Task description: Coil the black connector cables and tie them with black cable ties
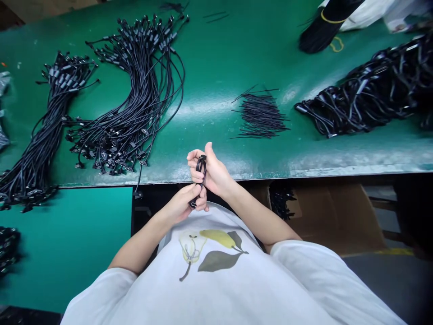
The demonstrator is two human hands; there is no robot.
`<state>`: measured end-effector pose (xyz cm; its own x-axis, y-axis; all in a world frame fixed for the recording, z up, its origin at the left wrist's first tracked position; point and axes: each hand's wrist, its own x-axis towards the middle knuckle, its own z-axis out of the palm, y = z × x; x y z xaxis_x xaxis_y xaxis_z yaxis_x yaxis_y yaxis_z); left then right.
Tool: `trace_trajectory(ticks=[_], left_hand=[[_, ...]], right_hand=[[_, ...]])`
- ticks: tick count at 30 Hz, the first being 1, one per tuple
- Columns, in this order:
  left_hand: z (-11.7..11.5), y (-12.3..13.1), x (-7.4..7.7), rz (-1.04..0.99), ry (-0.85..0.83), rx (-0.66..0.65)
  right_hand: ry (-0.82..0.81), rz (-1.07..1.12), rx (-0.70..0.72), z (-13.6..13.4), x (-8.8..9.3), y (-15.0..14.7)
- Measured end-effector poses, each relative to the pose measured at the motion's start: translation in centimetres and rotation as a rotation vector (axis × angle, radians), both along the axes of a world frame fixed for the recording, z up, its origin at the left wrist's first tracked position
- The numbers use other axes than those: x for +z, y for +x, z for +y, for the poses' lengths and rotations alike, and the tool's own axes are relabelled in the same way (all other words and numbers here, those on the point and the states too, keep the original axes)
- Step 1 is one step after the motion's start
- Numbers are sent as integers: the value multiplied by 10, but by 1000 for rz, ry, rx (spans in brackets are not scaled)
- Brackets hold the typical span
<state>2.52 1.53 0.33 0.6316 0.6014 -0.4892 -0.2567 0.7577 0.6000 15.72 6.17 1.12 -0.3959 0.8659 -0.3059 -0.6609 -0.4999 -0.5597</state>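
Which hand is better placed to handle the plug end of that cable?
Likely the left hand: it sits right at the lower plug of the cable, while the right hand grips higher up.

A green workbench [216, 58] runs just ahead of the right hand [214, 174]. Ahead and left of that hand lie two long bundles of black connector cables [43, 131] [125, 122]. Straight ahead sits a small pile of short black wires [260, 116]. Farther right is a heap of thicker black cables [368, 90], and beyond it a black bundle [326, 27] with a yellow tie. Below and right of the hand, a cardboard box [331, 216] sits under the bench.
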Motion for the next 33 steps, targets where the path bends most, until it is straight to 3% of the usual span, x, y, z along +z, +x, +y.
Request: trace_trajectory(ticks=[6,10,12,14,17,19,21,23,26,30,33], left_hand=[[1,11,5,-84,-183,57],[4,14,-1,-57,-159,58],[5,10,-6,41,-55,89],[7,4,-10,220,118,85],[11,-4,-10,561,471,-113],[14,-5,-7,705,650,-316],[16,-2,-4,768,759,-466],[16,3,-4,814,844,-548],[16,12,-6,842,913,-619],[20,19,-6,787,857,-655],[27,19,-4,750,794,-629]], right_hand=[[88,-35,-68,0,-2,3],[204,-204,-116,1,-2,14],[437,-534,-164,-1,-3,27],[822,-965,-157,-8,-3,44],[1366,-1478,94,-25,-6,63],[1531,-1652,331,-36,-10,69],[1559,-1730,504,-43,-14,72],[1526,-1757,583,-47,-19,76],[1499,-1759,603,-48,-29,79],[1524,-1675,623,-45,-42,82],[1476,-1522,552,-32,-40,103]])
